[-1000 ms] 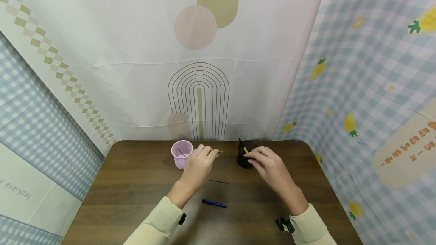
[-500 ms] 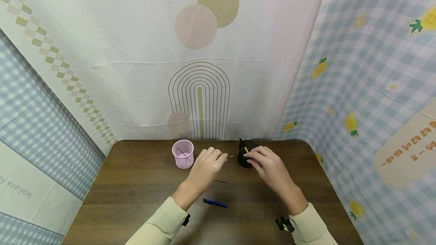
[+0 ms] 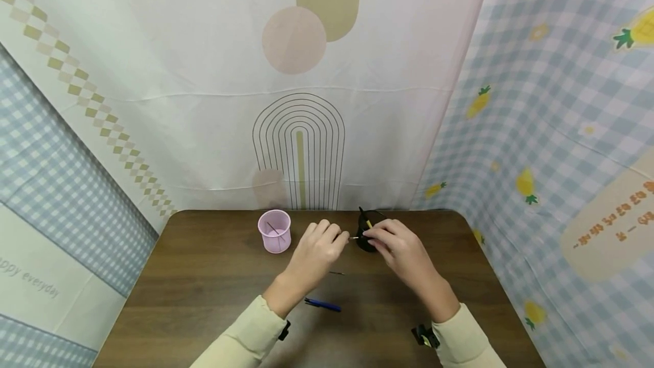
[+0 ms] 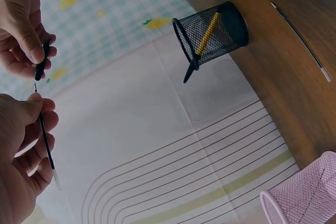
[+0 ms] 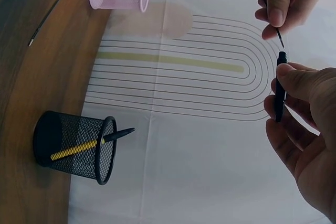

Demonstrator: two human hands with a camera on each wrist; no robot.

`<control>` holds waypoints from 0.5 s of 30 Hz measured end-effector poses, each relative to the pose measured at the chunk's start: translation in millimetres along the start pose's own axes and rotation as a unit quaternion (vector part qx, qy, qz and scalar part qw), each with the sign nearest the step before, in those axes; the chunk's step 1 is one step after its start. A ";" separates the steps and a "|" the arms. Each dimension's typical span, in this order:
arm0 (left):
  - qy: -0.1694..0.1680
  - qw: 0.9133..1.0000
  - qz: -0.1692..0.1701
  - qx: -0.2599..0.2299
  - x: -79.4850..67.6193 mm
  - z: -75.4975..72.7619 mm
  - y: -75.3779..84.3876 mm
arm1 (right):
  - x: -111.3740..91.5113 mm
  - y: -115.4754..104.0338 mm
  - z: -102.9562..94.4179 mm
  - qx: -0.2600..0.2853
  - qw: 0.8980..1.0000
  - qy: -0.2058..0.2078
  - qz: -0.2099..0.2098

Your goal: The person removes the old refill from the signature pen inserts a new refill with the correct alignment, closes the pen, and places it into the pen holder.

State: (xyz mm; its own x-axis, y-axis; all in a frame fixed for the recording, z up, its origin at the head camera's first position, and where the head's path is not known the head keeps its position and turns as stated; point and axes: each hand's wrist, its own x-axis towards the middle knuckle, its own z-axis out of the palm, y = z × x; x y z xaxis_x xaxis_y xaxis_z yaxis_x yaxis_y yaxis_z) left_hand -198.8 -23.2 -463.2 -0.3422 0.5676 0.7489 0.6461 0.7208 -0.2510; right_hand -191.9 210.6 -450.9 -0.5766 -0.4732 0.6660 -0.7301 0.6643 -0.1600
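My left hand pinches a pen refill, a thin stick with a dark middle, a pale tail and a fine metal tip. My right hand holds a short black pen part between thumb and fingers. In both wrist views the refill's tip points at the near end of this part, a small gap showing between them. The two hands face each other above the table, in front of the black mesh pen cup. That cup holds a yellow and black pen.
A pink mesh cup with a thin stick inside stands at the back left. Another refill lies on the wooden table, partly behind my left hand in the head view. Closer to me lies a blue pen. Printed curtains hang behind the table.
My left hand has moved right with the refill, bringing its tip up to the black pen part. My right hand has stayed almost still.
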 end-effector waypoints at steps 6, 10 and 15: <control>-0.003 1.000 0.005 0.003 2.8 -1.4 1.8 | 1.0 -1.7 0.7 -0.004 1.000 0.010 -0.012; -0.003 1.000 0.012 0.013 5.5 -2.9 3.7 | 1.2 -2.6 1.3 -0.009 1.000 0.007 -0.013; -0.007 1.000 0.018 0.021 8.5 -2.5 5.8 | 1.3 -5.0 2.3 -0.004 1.000 0.004 -0.013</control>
State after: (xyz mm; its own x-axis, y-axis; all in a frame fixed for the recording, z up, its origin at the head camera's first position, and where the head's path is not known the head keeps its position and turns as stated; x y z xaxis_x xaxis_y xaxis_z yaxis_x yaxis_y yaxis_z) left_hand -196.3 -15.3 -456.8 -0.3286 0.5985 0.7306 0.6285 0.7160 -0.3038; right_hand -189.8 205.3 -450.9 -0.5541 -0.4867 0.6753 -0.7423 0.6561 -0.1362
